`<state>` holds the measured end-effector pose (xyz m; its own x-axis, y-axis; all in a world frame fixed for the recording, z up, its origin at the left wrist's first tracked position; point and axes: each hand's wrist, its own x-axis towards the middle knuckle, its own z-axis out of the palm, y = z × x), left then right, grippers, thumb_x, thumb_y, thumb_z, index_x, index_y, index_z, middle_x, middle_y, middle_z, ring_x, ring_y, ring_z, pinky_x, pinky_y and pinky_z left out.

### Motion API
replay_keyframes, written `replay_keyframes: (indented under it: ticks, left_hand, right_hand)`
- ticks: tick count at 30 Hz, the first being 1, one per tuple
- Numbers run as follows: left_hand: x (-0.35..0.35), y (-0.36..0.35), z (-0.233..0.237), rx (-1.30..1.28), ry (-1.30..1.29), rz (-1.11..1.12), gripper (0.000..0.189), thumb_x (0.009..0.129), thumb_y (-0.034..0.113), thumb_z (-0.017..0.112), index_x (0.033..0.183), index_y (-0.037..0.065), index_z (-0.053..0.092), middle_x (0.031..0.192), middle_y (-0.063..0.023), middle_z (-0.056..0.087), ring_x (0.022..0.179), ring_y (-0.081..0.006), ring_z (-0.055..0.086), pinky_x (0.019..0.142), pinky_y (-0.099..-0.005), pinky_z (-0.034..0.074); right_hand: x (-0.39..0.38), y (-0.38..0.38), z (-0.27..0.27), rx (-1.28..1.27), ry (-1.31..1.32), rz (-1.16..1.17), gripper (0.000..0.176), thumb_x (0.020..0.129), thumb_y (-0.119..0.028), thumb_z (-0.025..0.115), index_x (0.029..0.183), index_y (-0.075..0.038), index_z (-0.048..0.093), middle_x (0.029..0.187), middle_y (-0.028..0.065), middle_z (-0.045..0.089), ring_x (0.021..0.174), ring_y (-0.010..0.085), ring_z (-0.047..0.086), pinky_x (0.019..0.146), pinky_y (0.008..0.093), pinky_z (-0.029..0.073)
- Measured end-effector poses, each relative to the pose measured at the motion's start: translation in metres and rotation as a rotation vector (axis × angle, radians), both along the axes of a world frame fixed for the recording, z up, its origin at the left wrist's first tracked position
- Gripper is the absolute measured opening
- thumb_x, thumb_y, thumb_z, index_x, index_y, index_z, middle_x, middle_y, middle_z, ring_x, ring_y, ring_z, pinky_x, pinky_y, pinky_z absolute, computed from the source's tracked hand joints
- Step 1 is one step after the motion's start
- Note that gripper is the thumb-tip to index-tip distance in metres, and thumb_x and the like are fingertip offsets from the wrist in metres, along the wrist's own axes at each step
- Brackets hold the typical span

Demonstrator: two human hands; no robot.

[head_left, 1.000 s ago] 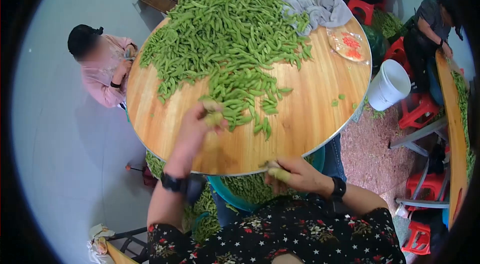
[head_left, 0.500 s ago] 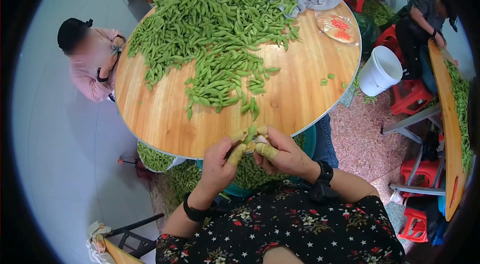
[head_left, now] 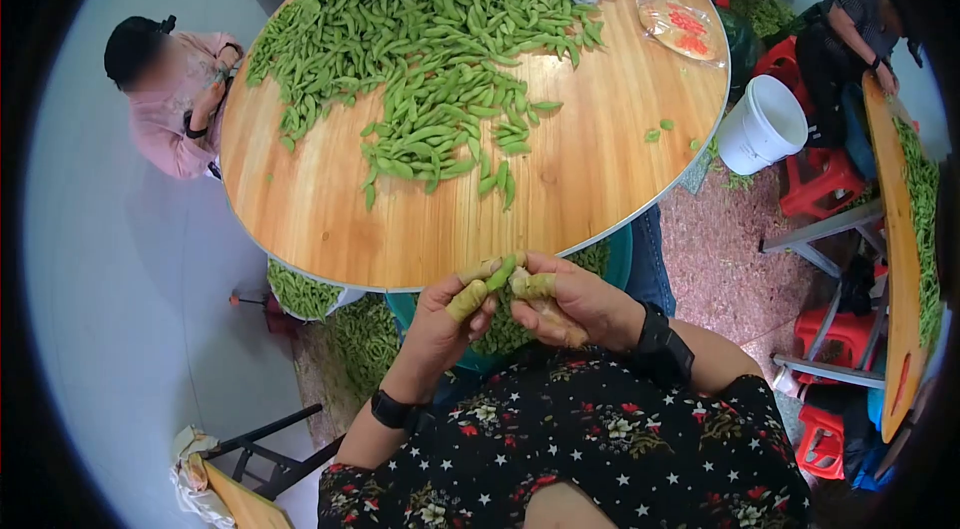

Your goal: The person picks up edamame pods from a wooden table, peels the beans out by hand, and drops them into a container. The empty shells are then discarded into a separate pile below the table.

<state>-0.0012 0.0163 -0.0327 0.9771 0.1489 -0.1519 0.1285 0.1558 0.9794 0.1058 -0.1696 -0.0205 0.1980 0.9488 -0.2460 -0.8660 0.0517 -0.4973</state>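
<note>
Left hand (head_left: 435,319): fingers pinching one green pod (head_left: 502,272). Right hand (head_left: 585,307): fingers beside it, grip unclear. Counter (head_left: 610,149): large heap of unopened pods (head_left: 430,19). Basin (head_left: 620,259): fill unclear.

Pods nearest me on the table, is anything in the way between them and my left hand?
Nothing visible: only bare tabletop and its rim lie between the nearest pods and your left hand. That hand holds a green pod beside your right hand.
</note>
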Motion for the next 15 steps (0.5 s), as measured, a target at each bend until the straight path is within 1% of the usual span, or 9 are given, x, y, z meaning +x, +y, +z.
replay_keyframes:
  ticks: [3,4,5,6,7,11,13,14,15]
  left_hand:
    - [0.002,0.003,-0.005,0.568,-0.241,-0.012,0.035,0.085,0.002,0.066,0.119,-0.003,0.059,0.088,-0.0065,0.065,0.074,-0.0183,0.064,0.063,-0.0293,0.050]
    - [0.004,0.002,0.001,0.568,-0.241,-0.010,0.035,0.085,0.002,0.066,0.119,-0.003,0.059,0.088,-0.0065,0.065,0.074,-0.0183,0.064,0.063,-0.0293,0.050]
    - [0.005,0.000,0.011,0.863,-0.375,-0.023,0.035,0.081,0.000,0.068,0.114,-0.002,0.060,0.087,-0.0091,0.065,0.074,-0.0224,0.065,0.064,-0.0307,0.051]
    - [0.005,-0.004,0.020,1.158,-0.509,-0.037,0.035,0.076,-0.003,0.070,0.110,-0.001,0.062,0.086,-0.0116,0.064,0.075,-0.0265,0.065,0.065,-0.0321,0.052]
    - [0.005,-0.008,0.024,1.190,-0.520,-0.013,0.036,0.069,-0.005,0.072,0.103,0.001,0.063,0.084,-0.0144,0.063,0.075,-0.0317,0.064,0.063,-0.0324,0.051]
    - [0.005,-0.013,0.014,1.106,-0.470,0.009,0.029,0.075,-0.002,0.069,0.103,0.001,0.063,0.081,-0.0144,0.062,0.069,-0.0277,0.063,0.058,-0.0311,0.049]
    - [0.002,-0.016,-0.001,0.894,-0.325,0.112,0.020,0.084,0.003,0.065,0.104,0.000,0.062,0.075,-0.0107,0.061,0.062,-0.0188,0.059,0.054,-0.0288,0.045]
    - [0.001,-0.015,-0.003,0.893,-0.325,0.113,0.020,0.084,0.003,0.065,0.104,0.000,0.062,0.075,-0.0107,0.061,0.062,-0.0188,0.059,0.054,-0.0288,0.045]
    - [0.000,-0.013,-0.006,0.588,-0.167,0.119,0.016,0.087,0.005,0.062,0.102,0.000,0.062,0.074,-0.0082,0.061,0.062,-0.0150,0.058,0.055,-0.0280,0.044]
  right_hand:
    - [-0.004,0.005,0.002,-0.099,-0.122,-0.045,0.020,0.100,-0.016,0.042,0.117,-0.007,0.046,0.071,0.0073,0.058,0.043,0.0119,0.051,0.038,0.0216,0.041]
    - [-0.006,0.006,0.005,-0.174,-0.223,-0.054,0.020,0.100,-0.016,0.041,0.117,-0.006,0.045,0.072,0.0074,0.058,0.044,0.0129,0.052,0.038,0.0224,0.042]
    - [-0.008,0.007,0.008,-0.249,-0.323,-0.062,0.020,0.100,-0.015,0.040,0.117,-0.005,0.045,0.073,0.0076,0.058,0.045,0.0139,0.054,0.039,0.0232,0.043]
    - [-0.011,0.007,0.009,-0.250,-0.322,-0.060,0.020,0.100,-0.015,0.040,0.117,-0.005,0.045,0.073,0.0076,0.058,0.045,0.0139,0.054,0.039,0.0232,0.043]
    - [-0.013,0.008,0.011,-0.265,-0.358,-0.059,0.020,0.101,-0.015,0.040,0.116,-0.004,0.045,0.074,0.0077,0.058,0.046,0.0141,0.054,0.040,0.0236,0.043]
    - [-0.014,0.007,0.009,-0.275,-0.410,-0.055,0.020,0.101,-0.016,0.040,0.116,-0.004,0.045,0.073,0.0070,0.058,0.046,0.0136,0.054,0.041,0.0240,0.043]
    - [-0.015,0.007,0.001,-0.299,-0.449,-0.047,0.020,0.101,-0.016,0.040,0.116,-0.004,0.046,0.072,0.0060,0.057,0.045,0.0130,0.053,0.041,0.0232,0.042]
    - [-0.015,0.007,-0.001,-0.319,-0.489,-0.038,0.020,0.101,-0.016,0.040,0.116,-0.005,0.047,0.072,0.0051,0.057,0.044,0.0124,0.052,0.041,0.0224,0.041]
    - [-0.014,0.007,0.000,-0.320,-0.488,-0.035,0.020,0.101,-0.016,0.040,0.116,-0.005,0.047,0.072,0.0051,0.057,0.044,0.0124,0.052,0.041,0.0224,0.041]
